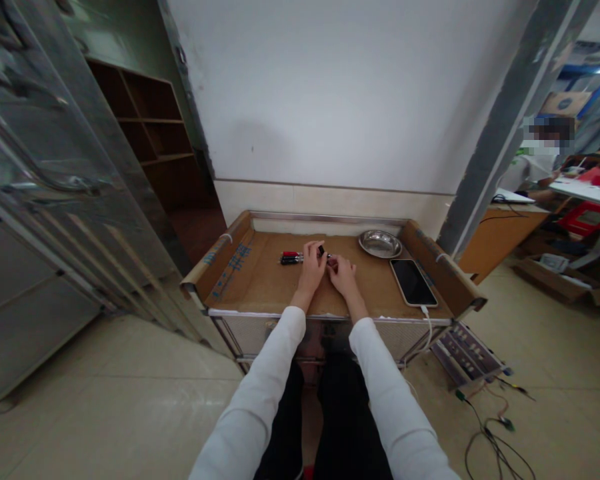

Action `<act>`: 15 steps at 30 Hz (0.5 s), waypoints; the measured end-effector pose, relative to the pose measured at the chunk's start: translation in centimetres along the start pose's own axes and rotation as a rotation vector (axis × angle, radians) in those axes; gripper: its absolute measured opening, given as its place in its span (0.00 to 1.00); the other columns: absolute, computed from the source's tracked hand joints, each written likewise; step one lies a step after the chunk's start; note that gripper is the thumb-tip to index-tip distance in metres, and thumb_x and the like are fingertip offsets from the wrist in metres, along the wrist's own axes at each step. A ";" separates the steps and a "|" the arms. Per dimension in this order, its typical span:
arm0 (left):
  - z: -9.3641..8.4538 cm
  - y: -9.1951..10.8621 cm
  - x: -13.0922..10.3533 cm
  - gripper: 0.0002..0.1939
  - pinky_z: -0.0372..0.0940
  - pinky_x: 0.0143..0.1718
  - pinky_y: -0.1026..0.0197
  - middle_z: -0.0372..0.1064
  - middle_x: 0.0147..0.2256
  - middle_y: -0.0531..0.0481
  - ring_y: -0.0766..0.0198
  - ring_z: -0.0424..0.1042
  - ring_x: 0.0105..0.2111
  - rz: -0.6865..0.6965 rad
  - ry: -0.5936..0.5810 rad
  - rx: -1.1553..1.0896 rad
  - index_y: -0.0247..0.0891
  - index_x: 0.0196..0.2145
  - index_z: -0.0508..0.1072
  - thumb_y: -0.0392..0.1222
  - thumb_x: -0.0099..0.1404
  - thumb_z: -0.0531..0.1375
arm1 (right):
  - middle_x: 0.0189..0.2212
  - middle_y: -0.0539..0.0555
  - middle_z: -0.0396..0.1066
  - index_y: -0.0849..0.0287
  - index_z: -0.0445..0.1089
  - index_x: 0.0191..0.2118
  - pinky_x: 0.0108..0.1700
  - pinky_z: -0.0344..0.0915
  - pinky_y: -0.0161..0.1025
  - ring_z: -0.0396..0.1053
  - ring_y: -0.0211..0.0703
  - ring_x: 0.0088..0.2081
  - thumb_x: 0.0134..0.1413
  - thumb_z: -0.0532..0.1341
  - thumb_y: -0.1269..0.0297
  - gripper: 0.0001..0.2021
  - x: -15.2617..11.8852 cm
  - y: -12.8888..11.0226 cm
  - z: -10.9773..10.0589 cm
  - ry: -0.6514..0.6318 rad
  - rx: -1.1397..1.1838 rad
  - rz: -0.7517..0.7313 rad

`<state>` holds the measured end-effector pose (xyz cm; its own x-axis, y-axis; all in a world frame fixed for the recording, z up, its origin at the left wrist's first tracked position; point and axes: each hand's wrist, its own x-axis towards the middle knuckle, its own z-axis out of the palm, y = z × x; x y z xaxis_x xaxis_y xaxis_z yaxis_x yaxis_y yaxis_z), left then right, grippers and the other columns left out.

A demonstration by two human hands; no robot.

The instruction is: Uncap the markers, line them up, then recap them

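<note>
My left hand (312,267) is above the cardboard-lined top, its fingers closed around a small black piece (321,250) that sticks out near the fingertips. Close beside it, my right hand (343,275) has its fingertips pinched together on a small, partly silvery piece (329,257). The fingers hide most of both pieces, and whether they are joined I cannot tell. Just left of my left hand lie slim, pen-like black items (289,261) and a red one (290,253), with silvery parts; my hand covers their right ends.
Cardboard (260,287) lines the top, with raised sides left and right. A round metal dish (380,244) stands at the back right, before a phone (413,283) with a white cable. A metal-framed unit (467,360) and loose cables lie on the floor. Another person is at far right.
</note>
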<state>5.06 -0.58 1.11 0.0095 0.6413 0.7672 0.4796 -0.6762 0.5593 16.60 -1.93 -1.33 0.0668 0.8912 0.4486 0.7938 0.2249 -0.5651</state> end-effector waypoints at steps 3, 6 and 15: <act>-0.1 0.1 0.0 0.12 0.62 0.53 0.55 0.61 0.46 0.43 0.61 0.65 0.48 -0.026 -0.015 0.009 0.39 0.48 0.63 0.34 0.67 0.52 | 0.42 0.54 0.72 0.56 0.67 0.44 0.45 0.52 0.41 0.64 0.46 0.45 0.57 0.55 0.67 0.09 0.0 -0.1 -0.1 -0.025 -0.037 -0.012; -0.3 0.3 0.0 0.11 0.63 0.52 0.56 0.62 0.46 0.44 0.62 0.66 0.46 -0.059 -0.017 0.020 0.39 0.48 0.63 0.34 0.67 0.51 | 0.41 0.54 0.72 0.56 0.67 0.44 0.45 0.52 0.41 0.64 0.45 0.44 0.57 0.56 0.66 0.09 0.0 -0.2 -0.3 -0.027 -0.053 -0.011; -0.5 0.2 0.2 0.10 0.62 0.51 0.55 0.63 0.46 0.42 0.60 0.65 0.48 -0.139 0.129 0.031 0.37 0.47 0.63 0.36 0.68 0.50 | 0.40 0.55 0.73 0.57 0.70 0.39 0.46 0.52 0.41 0.64 0.46 0.43 0.58 0.54 0.67 0.08 0.0 -0.5 -0.6 -0.021 -0.079 0.004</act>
<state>4.72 -0.78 1.48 -0.1702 0.6748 0.7181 0.4948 -0.5717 0.6545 16.63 -2.26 -0.62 0.0585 0.9003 0.4312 0.8391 0.1897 -0.5099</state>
